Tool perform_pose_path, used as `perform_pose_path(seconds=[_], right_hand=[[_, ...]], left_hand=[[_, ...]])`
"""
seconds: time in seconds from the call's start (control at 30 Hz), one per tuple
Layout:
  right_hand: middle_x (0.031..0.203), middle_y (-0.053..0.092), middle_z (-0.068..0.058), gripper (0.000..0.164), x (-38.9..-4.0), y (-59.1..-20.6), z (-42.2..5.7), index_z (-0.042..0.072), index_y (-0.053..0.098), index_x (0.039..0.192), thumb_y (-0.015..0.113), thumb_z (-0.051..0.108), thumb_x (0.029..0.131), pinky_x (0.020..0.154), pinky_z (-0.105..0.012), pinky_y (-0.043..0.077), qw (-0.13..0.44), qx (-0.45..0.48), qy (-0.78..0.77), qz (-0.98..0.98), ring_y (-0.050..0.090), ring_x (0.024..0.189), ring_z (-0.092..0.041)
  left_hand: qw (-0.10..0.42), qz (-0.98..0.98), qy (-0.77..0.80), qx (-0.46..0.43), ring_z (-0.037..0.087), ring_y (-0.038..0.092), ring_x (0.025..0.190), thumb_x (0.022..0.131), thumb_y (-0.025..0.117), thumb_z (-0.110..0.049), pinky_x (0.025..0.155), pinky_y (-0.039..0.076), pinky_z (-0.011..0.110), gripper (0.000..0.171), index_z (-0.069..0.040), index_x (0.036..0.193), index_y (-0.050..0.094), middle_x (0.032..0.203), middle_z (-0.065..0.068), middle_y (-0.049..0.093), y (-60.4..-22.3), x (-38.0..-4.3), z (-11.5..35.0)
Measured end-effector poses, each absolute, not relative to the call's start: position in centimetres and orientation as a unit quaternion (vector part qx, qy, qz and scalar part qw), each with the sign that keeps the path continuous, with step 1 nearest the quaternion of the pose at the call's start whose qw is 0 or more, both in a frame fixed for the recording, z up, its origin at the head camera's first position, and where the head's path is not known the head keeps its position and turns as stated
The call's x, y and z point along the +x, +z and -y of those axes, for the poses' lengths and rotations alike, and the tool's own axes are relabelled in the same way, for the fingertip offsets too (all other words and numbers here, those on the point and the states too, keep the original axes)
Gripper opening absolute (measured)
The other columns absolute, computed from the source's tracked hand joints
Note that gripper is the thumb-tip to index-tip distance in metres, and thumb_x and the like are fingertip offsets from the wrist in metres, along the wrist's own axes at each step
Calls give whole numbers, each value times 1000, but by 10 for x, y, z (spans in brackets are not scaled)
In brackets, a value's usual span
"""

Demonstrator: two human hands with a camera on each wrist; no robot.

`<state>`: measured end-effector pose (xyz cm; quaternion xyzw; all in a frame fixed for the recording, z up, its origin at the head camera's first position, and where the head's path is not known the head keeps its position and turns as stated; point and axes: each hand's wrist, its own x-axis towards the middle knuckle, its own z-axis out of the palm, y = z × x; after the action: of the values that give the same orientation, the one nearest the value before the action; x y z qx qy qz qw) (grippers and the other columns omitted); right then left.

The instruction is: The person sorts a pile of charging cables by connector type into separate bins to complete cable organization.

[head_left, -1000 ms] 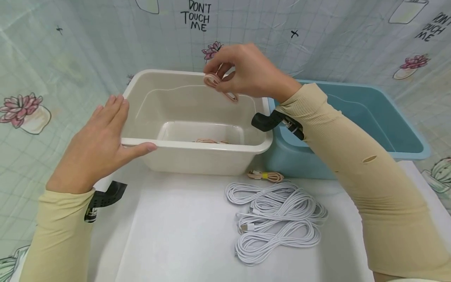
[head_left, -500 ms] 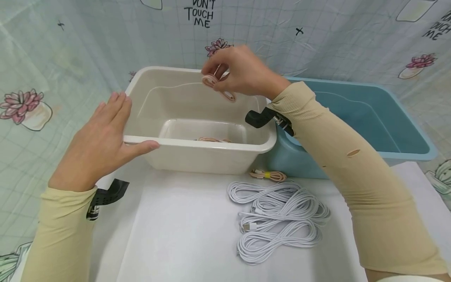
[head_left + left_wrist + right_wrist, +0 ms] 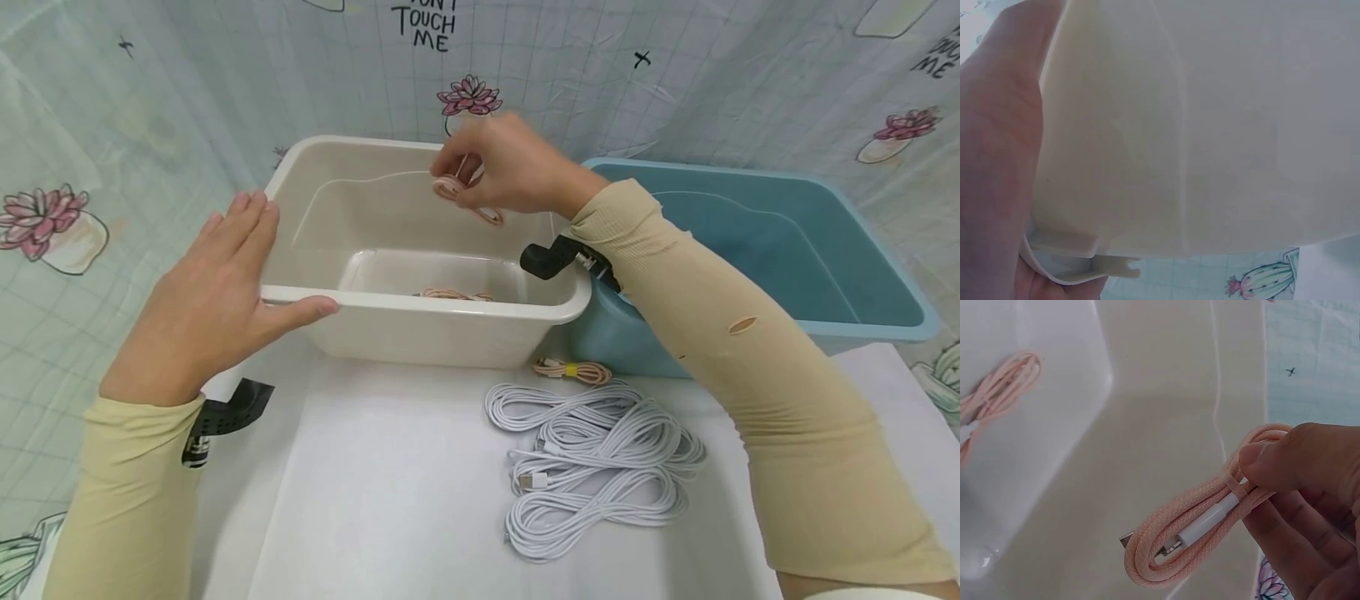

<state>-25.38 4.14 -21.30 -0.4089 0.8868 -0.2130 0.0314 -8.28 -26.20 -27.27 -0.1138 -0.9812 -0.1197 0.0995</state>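
My right hand (image 3: 517,171) pinches a coiled pink USB cable (image 3: 1172,528) between thumb and fingers, above the cream plastic tub (image 3: 420,333). In the right wrist view a white and metal connector (image 3: 1204,522) lies along the coil. On the tub's floor rests another pink cable bundle (image 3: 453,294), partly hidden by the front rim in the head view. My left hand (image 3: 210,300) rests on the tub's front left corner, its fingers straight and its thumb stretched along the front rim. From the left wrist it is seen against the tub's outer wall (image 3: 1129,137).
A blue tub (image 3: 750,250) stands right of the cream one. In front of the tubs, on the white table (image 3: 375,483), lie a pink cable bundle with a yellow band (image 3: 573,371) and several coiled white cables (image 3: 600,467). A patterned curtain (image 3: 337,75) hangs behind.
The right hand with the pink cable has sunk slightly toward the cream tub's interior. The head view has shifted a little. My left hand stays at the rim.
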Motion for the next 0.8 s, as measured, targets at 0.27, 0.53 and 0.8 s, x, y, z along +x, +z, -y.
perform_pose_path(seconds=[0.27,0.53,0.8], right_hand=[[111,78,-2,22,-257,-227,-40,13,77,116,73,17,95,90,-28,60,79,-429,-171,-883,75,102,-14],[115,77,-5,26,-258,-230,-40,11,76,119,72,17,94,94,-31,60,98,-432,-155,-883,73,106,-17],[129,72,-9,44,-258,-230,-41,10,70,131,77,11,87,102,-33,56,114,-425,-141,-887,67,116,-20]], left_hand=[[90,982,-116,-120,41,12,163,89,69,-66,136,7,51,115,2,164,15,173,24,13,-272,-85,264],[84,982,-119,-117,41,10,163,89,69,-66,136,7,52,115,2,164,14,173,24,12,-272,-86,265],[85,983,-118,-116,41,10,163,89,69,-66,136,7,52,115,1,164,13,173,24,12,-272,-86,265]])
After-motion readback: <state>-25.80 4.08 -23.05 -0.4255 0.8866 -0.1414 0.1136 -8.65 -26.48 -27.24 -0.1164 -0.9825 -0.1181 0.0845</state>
